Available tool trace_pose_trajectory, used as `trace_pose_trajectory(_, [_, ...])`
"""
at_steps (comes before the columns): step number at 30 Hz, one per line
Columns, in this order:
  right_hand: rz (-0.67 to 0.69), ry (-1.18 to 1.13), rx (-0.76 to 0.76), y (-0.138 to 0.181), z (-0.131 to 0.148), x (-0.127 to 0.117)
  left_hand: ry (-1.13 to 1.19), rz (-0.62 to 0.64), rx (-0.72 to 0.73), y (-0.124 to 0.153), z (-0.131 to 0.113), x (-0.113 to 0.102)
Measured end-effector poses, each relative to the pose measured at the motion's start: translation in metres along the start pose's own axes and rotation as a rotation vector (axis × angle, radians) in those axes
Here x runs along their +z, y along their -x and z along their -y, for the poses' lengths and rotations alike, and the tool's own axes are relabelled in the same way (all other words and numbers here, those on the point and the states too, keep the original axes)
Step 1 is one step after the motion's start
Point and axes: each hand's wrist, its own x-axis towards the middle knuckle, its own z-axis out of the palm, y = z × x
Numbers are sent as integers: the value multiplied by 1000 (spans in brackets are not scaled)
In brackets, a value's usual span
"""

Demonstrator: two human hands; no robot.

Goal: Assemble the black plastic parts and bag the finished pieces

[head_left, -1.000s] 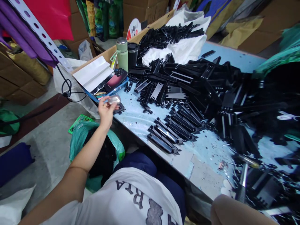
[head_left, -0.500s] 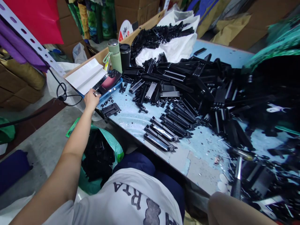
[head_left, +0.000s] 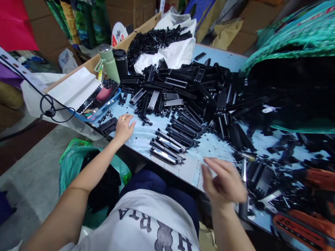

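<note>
My left hand [head_left: 125,128] hovers over the near left part of the table with its fingers apart, and nothing shows in it. Just left of it lies a black plastic block [head_left: 108,126]. Between my hands, a row of black slotted bars with forked ends [head_left: 167,155] lies along the front edge. My right hand [head_left: 225,179], slightly blurred, is above the front edge, thumb and fingers apart, no object visible in it. Right beside it a hammer [head_left: 244,170] rests with its head pointing away from me.
A heap of black plastic parts [head_left: 178,83] covers the table's middle. At the left stand a blue tray [head_left: 104,111], a green bottle [head_left: 110,64] and a black cup [head_left: 120,62]. A green woven sack [head_left: 295,48] gapes at the right, above orange power tools [head_left: 300,226].
My left hand has left the blue tray and moved right, its fingers opening. My right hand has risen into view by the hammer. The view has swung to the right.
</note>
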Motion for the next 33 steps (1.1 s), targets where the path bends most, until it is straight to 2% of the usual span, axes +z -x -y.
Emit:
trace_pose_trajectory(3, [22,-41,44,22,-6,19,127,134,79,1,-33,21])
trace_pose_trajectory(5, [64,-59,210,41,-15,28,212,242,180,5,-54,27])
trace_pose_trajectory(7, [68,-101,441,58,-27,34,244,312,237,14,-73,31])
trace_pose_trajectory(9, [43,-180,675,66,-40,41,252,314,196,24,-86,36])
trace_pose_trajectory(11, [13,-264,852,66,-53,52,288,306,94,35,-91,42])
trace_pose_trajectory(16, [20,-400,1091,45,-74,88,477,405,-149,57,-95,67])
trace_pose_trajectory(19, [26,-467,1096,39,-79,102,553,386,-211,67,-107,78])
trace_pose_trajectory(21, [26,-470,1076,40,-81,102,591,361,-238,74,-116,83])
trace_pose_trajectory(26, [-46,-351,1035,55,-89,74,612,340,-238,77,-122,82])
trace_pose_trajectory(30, [-66,-271,953,63,-93,53,464,230,-184,42,-112,76])
trace_pose_trajectory(33, [-3,-177,781,52,-96,53,273,288,-40,-2,-116,81])
